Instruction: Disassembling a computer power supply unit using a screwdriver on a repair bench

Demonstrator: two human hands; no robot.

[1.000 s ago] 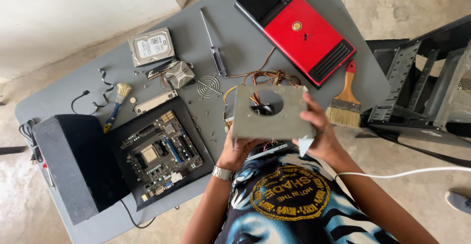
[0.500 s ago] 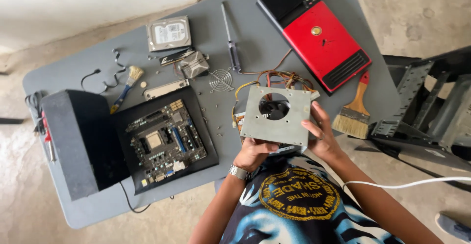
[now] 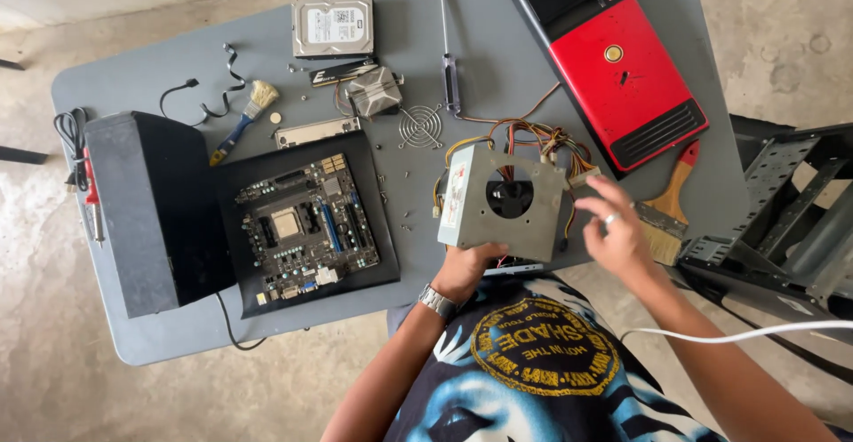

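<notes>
So my left hand [image 3: 464,269] grips the power supply [image 3: 502,202] from below, right hand [image 3: 613,229] spread loose beside its wires [image 3: 533,135]; motherboard [image 3: 306,229] already out, supply unopened.

Motherboard [image 3: 306,226], hard drive [image 3: 333,26], screwdriver [image 3: 449,51], red and black case panel [image 3: 613,60], two brushes [image 3: 666,207]

A white rectangular label with dark print covers the top of the hard drive [image 3: 332,25], far on the table. A pale label strip runs down the left side of the grey power supply [image 3: 503,203], near the middle.
</notes>
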